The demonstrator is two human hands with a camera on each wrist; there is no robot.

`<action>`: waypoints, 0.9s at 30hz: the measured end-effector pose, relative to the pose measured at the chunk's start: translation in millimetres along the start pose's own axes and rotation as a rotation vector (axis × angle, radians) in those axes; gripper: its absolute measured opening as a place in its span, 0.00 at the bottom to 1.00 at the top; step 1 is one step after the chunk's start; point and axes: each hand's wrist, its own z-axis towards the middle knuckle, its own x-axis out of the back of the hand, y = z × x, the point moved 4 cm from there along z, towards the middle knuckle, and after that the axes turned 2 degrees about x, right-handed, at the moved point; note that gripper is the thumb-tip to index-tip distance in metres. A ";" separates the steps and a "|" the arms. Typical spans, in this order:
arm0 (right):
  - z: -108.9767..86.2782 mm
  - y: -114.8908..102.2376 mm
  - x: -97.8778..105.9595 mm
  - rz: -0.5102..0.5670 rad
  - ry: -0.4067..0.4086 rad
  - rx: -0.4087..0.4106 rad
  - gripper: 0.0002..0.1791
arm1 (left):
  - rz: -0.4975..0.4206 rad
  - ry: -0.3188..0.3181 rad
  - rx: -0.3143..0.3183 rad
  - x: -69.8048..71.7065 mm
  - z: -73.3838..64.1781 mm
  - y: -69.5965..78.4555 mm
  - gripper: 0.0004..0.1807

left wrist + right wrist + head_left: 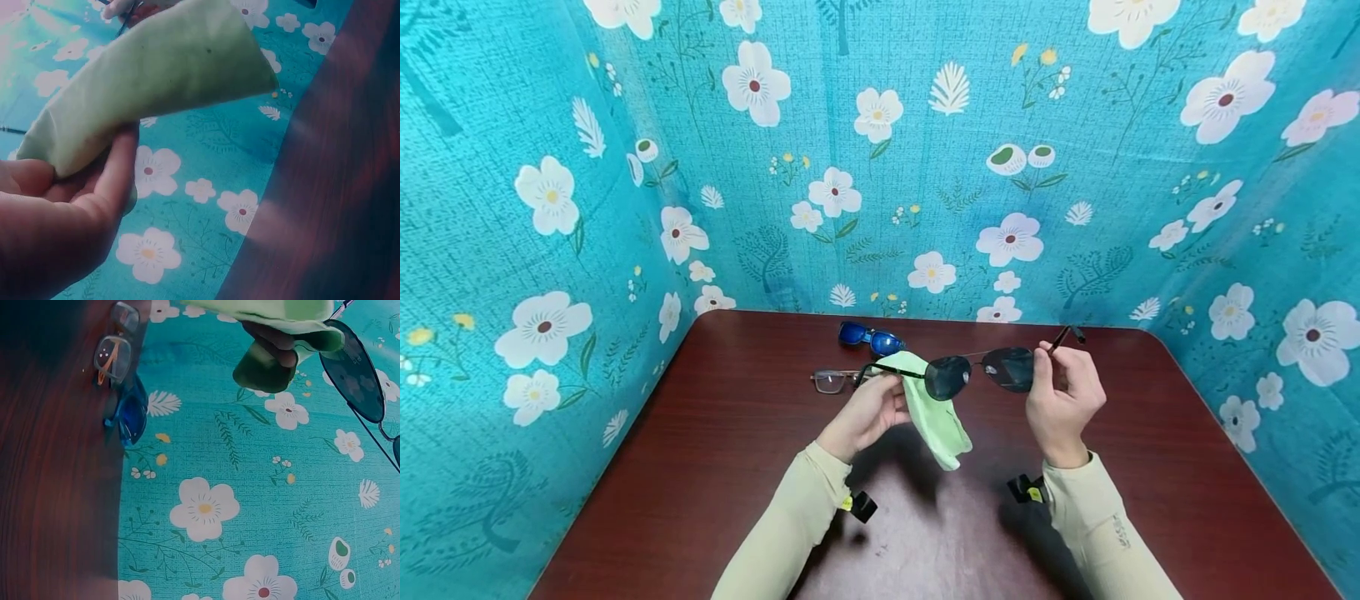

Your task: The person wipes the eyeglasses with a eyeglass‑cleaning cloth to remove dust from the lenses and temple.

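Note:
My left hand (867, 414) grips a light green cloth (942, 425), which hangs down past the fingers. Dark aviator sunglasses (947, 378) are up above the table, lenses facing me. One temple arm passes across the cloth at my left hand; whether the fingers also pinch it is hard to tell. At the other end, my right hand (1067, 404) pinches the sunglasses beside the lens, near the hinge, with the second temple arm sticking out beyond the fingers. In the left wrist view the cloth (169, 69) covers most of the sunglasses. The right wrist view shows one dark lens (353, 372) close to the cloth.
Blue-lensed sunglasses (871, 337) lie near the back edge of the dark red-brown table (730, 417). Just in front are clear eyeglasses (831, 382), partly hidden by my left hand and the cloth. A turquoise flowered curtain (895, 200) surrounds the table's back and sides.

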 end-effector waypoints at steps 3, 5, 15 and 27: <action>-2.1 0.3 -0.9 -0.010 0.012 0.019 0.12 | 0.009 -0.026 -0.004 -4.7 -0.9 -0.3 0.15; -3.8 0.6 -1.4 -0.018 0.018 0.033 0.11 | -0.001 -0.034 -0.026 -6.4 -0.9 0.1 0.14; -14.0 8.1 -2.8 -0.046 0.015 0.044 0.10 | -0.045 -0.041 -0.056 -12.3 -1.7 -2.1 0.18; -18.8 -4.9 -6.5 0.039 -0.274 0.120 0.05 | 0.069 0.340 -0.153 3.0 2.4 3.3 0.15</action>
